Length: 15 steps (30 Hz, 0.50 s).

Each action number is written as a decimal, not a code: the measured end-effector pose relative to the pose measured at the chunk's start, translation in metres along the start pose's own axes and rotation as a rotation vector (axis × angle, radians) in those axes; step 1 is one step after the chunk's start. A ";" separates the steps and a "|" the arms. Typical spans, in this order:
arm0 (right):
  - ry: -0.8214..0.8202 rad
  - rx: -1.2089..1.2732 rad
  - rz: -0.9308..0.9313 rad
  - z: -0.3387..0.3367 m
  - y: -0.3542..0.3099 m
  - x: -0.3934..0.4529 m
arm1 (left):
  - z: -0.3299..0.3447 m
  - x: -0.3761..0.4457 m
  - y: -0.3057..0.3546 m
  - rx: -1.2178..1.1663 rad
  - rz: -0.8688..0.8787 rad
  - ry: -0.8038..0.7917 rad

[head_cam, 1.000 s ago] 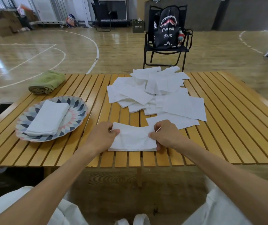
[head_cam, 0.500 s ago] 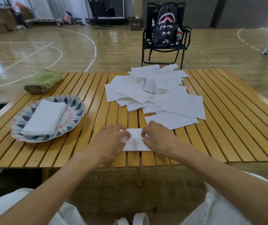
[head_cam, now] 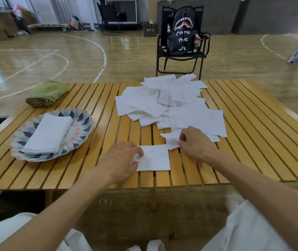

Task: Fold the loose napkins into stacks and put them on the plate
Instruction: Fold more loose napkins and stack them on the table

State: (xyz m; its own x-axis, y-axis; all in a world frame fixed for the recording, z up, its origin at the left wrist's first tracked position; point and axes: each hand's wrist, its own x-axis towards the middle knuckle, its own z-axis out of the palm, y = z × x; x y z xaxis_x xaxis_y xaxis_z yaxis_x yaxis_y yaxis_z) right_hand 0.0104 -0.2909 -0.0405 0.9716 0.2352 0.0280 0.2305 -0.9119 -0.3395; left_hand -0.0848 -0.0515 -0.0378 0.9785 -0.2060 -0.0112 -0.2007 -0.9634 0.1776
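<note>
Table [head_cam: 253, 142] slats carry the loose napkin pile [head_cam: 171, 102] at twelve o'clock and, at nine, the plate [head_cam: 88, 122] with its folded stack [head_cam: 48, 134]. Nearest the plate, the left hand [head_cam: 121, 160] presses relaxed fingers on the folded napkin [head_cam: 153, 157]. At its two o'clock, the right hand [head_cam: 195, 142] pinches a loose napkin [head_cam: 171, 140], probably the next to fold.

Even, bright indoor lighting. Glare streaks on the glossy floor [head_cam: 36, 57] at far left. Soft shadows under the counter [head_cam: 253, 124]. Wide-angle bending at edges; right margin shows motion blur.
</note>
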 end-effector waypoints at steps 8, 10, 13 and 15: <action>0.027 0.144 -0.125 -0.029 -0.017 -0.007 | -0.009 0.011 0.017 -0.103 0.055 0.316; -0.008 0.184 -0.174 -0.036 -0.026 -0.009 | -0.016 0.018 0.025 -0.023 0.121 0.392; -0.026 0.225 -0.219 -0.045 -0.038 -0.011 | -0.021 0.027 0.030 -0.008 0.222 0.479; -0.049 0.278 -0.232 -0.050 -0.044 -0.012 | -0.023 0.032 0.030 -0.063 0.267 0.573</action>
State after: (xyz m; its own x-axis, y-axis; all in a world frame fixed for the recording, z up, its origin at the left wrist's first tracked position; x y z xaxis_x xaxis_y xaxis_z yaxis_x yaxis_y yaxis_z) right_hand -0.0082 -0.2702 0.0215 0.8900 0.4466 0.0917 0.4141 -0.7078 -0.5723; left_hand -0.0588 -0.0829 -0.0103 0.7689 -0.2961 0.5667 -0.4549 -0.8762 0.1594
